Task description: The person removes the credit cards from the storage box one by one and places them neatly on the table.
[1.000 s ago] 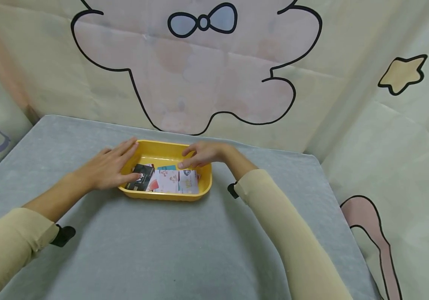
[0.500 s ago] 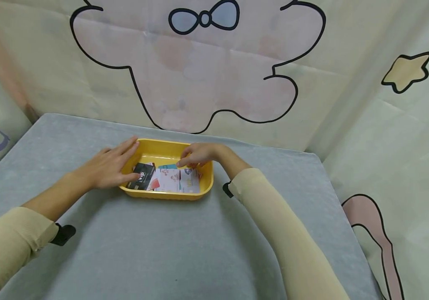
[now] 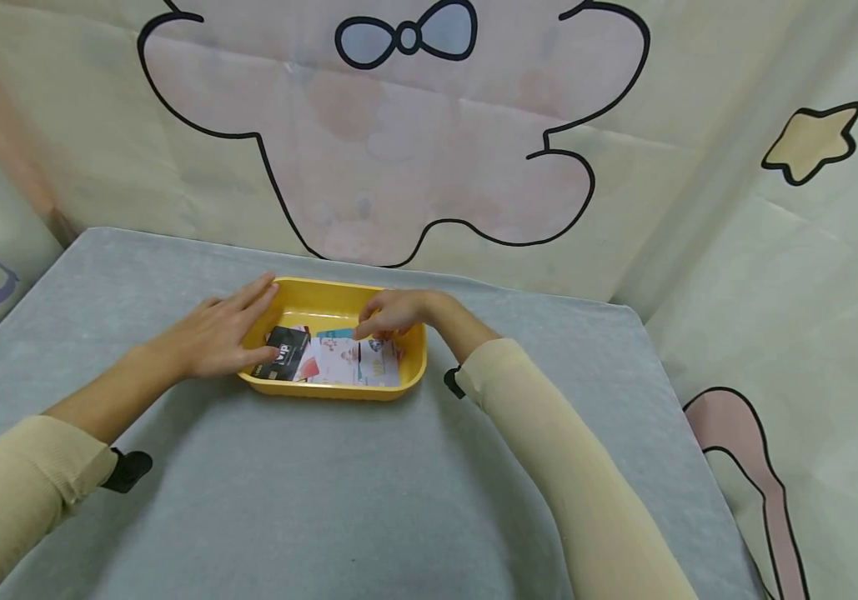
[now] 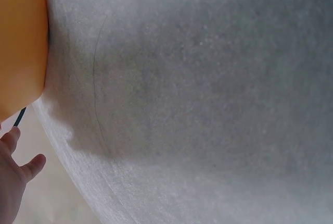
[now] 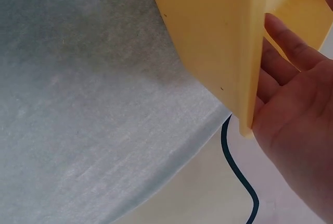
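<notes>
A yellow plastic tray point(image 3: 323, 392) sits on the cloth-covered table. In it lie a black card point(image 3: 288, 354) with light lettering, white printed cards point(image 3: 338, 360) with pink and dark patterns, and a partly covered blue card point(image 3: 334, 333). My left hand point(image 3: 214, 333) rests on the tray's left rim with fingers spread, its thumb over the black card's edge. My right hand point(image 3: 394, 312) reaches over the right rim, fingers loosely bent above the cards. In the right wrist view its palm touches the rim. Whether its fingertips touch a card is hidden.
Grey-blue cloth point(image 3: 323, 500) covers the table. Behind it hangs a pale curtain point(image 3: 699, 217) with cartoon outlines and a star point(image 3: 811, 143). The table's far edge lies just behind the tray.
The head view has shifted slightly. My right hand has moved a little left and down within the tray's right side. My left hand and the cards look unchanged.
</notes>
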Demonstrator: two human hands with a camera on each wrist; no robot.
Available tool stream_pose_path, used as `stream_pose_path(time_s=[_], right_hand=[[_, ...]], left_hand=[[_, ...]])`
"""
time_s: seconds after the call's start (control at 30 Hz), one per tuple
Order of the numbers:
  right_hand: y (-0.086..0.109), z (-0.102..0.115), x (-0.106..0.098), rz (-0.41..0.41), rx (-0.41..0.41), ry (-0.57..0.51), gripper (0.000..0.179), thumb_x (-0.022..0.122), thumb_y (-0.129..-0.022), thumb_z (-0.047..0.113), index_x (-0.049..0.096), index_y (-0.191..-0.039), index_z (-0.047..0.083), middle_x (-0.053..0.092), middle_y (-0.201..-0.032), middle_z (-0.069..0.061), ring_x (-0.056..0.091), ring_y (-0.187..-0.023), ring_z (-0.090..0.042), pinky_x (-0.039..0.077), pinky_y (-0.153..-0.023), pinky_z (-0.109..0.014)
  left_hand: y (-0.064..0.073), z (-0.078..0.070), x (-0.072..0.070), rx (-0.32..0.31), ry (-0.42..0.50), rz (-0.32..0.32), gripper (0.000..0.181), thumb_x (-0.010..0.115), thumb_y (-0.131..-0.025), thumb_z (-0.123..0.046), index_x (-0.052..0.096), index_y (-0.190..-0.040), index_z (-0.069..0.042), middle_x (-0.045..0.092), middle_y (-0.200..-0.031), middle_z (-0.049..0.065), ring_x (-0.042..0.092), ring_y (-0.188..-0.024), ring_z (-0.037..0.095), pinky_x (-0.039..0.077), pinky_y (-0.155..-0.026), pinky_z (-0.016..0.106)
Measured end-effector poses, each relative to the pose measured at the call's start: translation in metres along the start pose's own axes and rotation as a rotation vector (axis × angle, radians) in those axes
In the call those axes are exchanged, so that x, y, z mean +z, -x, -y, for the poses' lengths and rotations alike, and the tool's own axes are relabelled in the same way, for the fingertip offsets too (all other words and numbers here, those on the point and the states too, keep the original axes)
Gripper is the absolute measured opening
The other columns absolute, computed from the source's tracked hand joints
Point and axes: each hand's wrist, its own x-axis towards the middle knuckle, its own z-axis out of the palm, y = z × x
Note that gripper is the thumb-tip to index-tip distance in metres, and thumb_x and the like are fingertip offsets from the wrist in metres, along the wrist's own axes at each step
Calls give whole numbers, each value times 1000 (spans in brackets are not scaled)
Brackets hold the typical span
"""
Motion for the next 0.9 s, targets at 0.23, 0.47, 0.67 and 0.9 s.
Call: stream_pose_path(time_s=[0.23, 0.47, 0.67, 0.9], right_hand=[[0, 0, 4, 20, -9, 26, 50, 61, -93, 46, 58, -130, 12, 56, -116, -11, 51, -110, -24, 45, -96, -39], [-1, 2, 5, 7, -29, 76, 52, 61, -93, 47, 57, -132, 14, 54, -117, -6, 50, -108, -20, 46, -87, -31], [0, 3, 6, 6, -30, 67, 53, 61, -94, 46, 55, -135, 13, 55, -116, -6, 51, -108, -20, 45, -86, -29], [6, 4, 3, 31, 8, 30, 57, 61, -93, 46, 51, -138, 12, 55, -123, -11, 52, -114, -25, 48, -99, -38]], left_hand=[[0, 0, 0, 5, 0, -4, 93, 61, -90, -48, 19, -157, 1, 10, -165, 19, 31, -143, 44, 28, -107, 68], [1, 1, 0, 6, 7, -5, 93, 62, -90, -47, 19, -157, 1, 10, -165, 19, 32, -142, 45, 29, -106, 68], [1, 1, 0, 3, 2, -7, 93, 62, -90, -47, 20, -157, 2, 11, -165, 19, 33, -141, 45, 30, -106, 68], [-2, 1, 1, -1, -2, 3, 93, 61, -90, -49, 19, -157, 1, 10, -165, 19, 31, -142, 45, 30, -106, 69]])
